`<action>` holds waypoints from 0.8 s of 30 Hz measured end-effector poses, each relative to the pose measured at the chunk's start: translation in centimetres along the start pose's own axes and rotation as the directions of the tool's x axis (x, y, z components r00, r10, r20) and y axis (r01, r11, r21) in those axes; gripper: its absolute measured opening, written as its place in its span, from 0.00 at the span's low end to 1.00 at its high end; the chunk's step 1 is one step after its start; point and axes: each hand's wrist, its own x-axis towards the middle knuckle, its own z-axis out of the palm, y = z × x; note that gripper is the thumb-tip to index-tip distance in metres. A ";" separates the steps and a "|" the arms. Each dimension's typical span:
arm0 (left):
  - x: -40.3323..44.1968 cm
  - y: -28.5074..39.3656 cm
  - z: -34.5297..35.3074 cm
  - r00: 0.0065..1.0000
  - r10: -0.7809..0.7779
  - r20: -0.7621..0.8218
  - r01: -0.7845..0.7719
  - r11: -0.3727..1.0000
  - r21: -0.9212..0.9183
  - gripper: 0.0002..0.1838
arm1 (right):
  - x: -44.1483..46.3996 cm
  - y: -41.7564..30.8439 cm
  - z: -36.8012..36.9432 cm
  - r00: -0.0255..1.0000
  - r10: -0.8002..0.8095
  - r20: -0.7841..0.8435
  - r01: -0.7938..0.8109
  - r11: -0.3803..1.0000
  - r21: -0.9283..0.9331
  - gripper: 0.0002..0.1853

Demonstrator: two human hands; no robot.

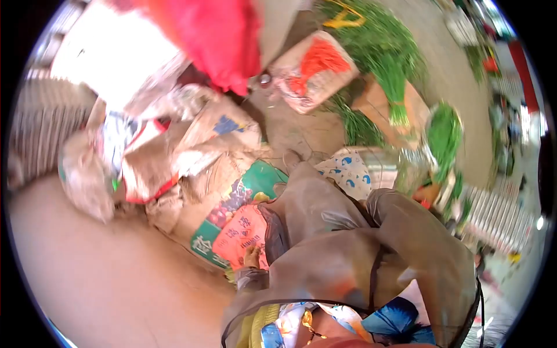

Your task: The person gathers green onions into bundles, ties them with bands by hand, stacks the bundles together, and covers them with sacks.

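Note:
My left hand (251, 257) is small and low in the view, with its sleeve cuff just below. Its fingers are closed at the lower edge of a pinkish-red plastic bag (239, 233) printed with dark characters. The bag lies beside my leg, over a green and brown printed carton (203, 242) with fruit pictures. My right hand does not show. My legs, in grey-brown trousers (325, 203), fill the middle.
Crumpled brown sacks (197, 139) lie to the left. Ahead are a block with red ties (325, 61), a bundle of green stalks (393, 87) on cardboard and loose greens (371, 29). Another green bundle (444, 139) and stacked pale crates (499, 217) are right. Red cloth (214, 40) hangs at top.

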 end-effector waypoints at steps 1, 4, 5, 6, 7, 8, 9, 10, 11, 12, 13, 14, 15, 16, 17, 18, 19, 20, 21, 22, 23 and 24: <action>0.7 0.2 -0.5 0.999 0.045 0.029 -0.042 0.995 -0.093 0.14 | -1.1 1.1 0.4 0.999 0.038 -0.018 -0.036 0.996 0.077 0.15; 1.2 6.6 -1.2 0.998 -0.060 0.017 0.057 0.984 0.167 0.14 | -2.7 5.7 2.3 0.985 0.162 -0.059 -0.136 0.941 0.310 0.15; 2.2 9.2 -1.3 0.996 -0.091 0.011 0.087 0.976 0.198 0.15 | -3.5 6.6 2.9 0.977 0.204 -0.063 -0.166 0.911 0.377 0.15; 4.6 10.1 -2.8 0.994 -0.061 0.087 0.040 0.973 0.229 0.16 | -4.0 7.4 3.4 0.967 0.246 -0.059 -0.196 0.877 0.440 0.15; 5.8 12.8 -2.1 0.996 -0.085 0.037 0.073 0.967 0.244 0.16 | -4.5 7.9 3.7 0.960 0.274 -0.053 -0.214 0.845 0.489 0.15; 7.0 15.6 -0.4 0.995 -0.103 -0.017 0.104 0.962 0.252 0.17 | -4.6 8.4 4.1 0.954 0.295 -0.044 -0.228 0.815 0.532 0.16; 7.8 18.3 1.4 0.999 -0.035 0.019 0.025 0.922 0.387 0.18 | -4.7 8.9 4.3 0.950 0.310 -0.034 -0.237 0.788 0.569 0.16; 8.2 21.0 3.8 0.997 0.029 0.068 -0.060 0.860 0.506 0.19 | -4.7 9.4 4.7 0.946 0.325 -0.026 -0.245 0.762 0.600 0.16; 7.9 24.0 7.2 1.000 0.018 0.018 -0.025 0.799 0.601 0.16 | -4.6 9.7 4.9 0.946 0.324 -0.021 -0.239 0.738 0.631 0.16; 7.0 26.2 11.1 0.998 0.046 0.053 -0.068 0.819 0.570 0.18 | -4.8 10.4 5.2 0.945 0.326 -0.018 -0.235 0.715 0.659 0.16; 7.4 27.9 13.5 0.988 0.085 0.127 -0.144 0.801 0.581 0.19 | -4.7 10.5 5.5 0.944 0.328 -0.010 -0.234 0.694 0.681 0.16; 8.3 29.4 16.2 0.970 0.127 0.209 -0.228 0.782 0.580 0.19 | -4.6 10.6 5.6 0.943 0.333 -0.009 -0.231 0.673 0.702 0.16; 9.0 30.4 18.9 0.958 0.160 0.240 -0.275 0.756 0.594 0.20 | -4.5 10.6 5.7 0.942 0.334 -0.009 -0.225 0.654 0.722 0.16; 9.2 31.6 21.7 0.945 0.191 0.266 -0.319 0.727 0.608 0.20 | -4.3 10.3 5.8 0.943 0.333 -0.009 -0.219 0.639 0.738 0.16; 8.2 33.0 26.1 0.961 0.149 0.231 -0.255 0.798 0.546 0.21 | -4.1 10.1 5.6 0.943 0.333 -0.010 -0.212 0.624 0.752 0.16; 8.9 33.8 28.4 0.955 0.121 0.270 -0.258 0.784 0.565 0.20 | -4.1 9.8 5.4 0.943 0.331 -0.009 -0.207 0.610 0.765 0.16; 9.1 34.4 30.2 0.942 0.080 0.327 -0.278 0.731 0.623 0.22 | -4.3 9.5 5.1 0.945 0.328 -0.009 -0.200 0.599 0.775 0.16; 9.9 34.9 32.3 0.923 0.027 0.385 -0.298 0.683 0.667 0.23 | -4.3 9.2 4.8 0.942 0.335 -0.008 -0.202 0.587 0.784 0.16; 10.8 35.5 34.5 0.917 0.005 0.400 -0.305 0.656 0.691 0.24 | -4.6 9.2 4.6 0.942 0.337 -0.007 -0.203 0.584 0.786 0.17; 11.5 36.2 36.4 0.913 -0.014 0.407 -0.309 0.630 0.713 0.24 | -5.2 8.7 4.0 0.940 0.342 0.001 -0.209 0.573 0.792 0.17; 13.2 36.9 37.7 0.892 -0.030 0.452 -0.347 0.596 0.724 0.25 | -5.3 8.4 3.8 0.937 0.348 0.003 -0.212 0.563 0.799 0.17; 16.1 37.2 38.5 0.853 -0.042 0.520 -0.394 0.602 0.695 0.24 | -5.6 8.3 3.3 0.934 0.356 0.000 -0.212 0.556 0.804 0.17</action>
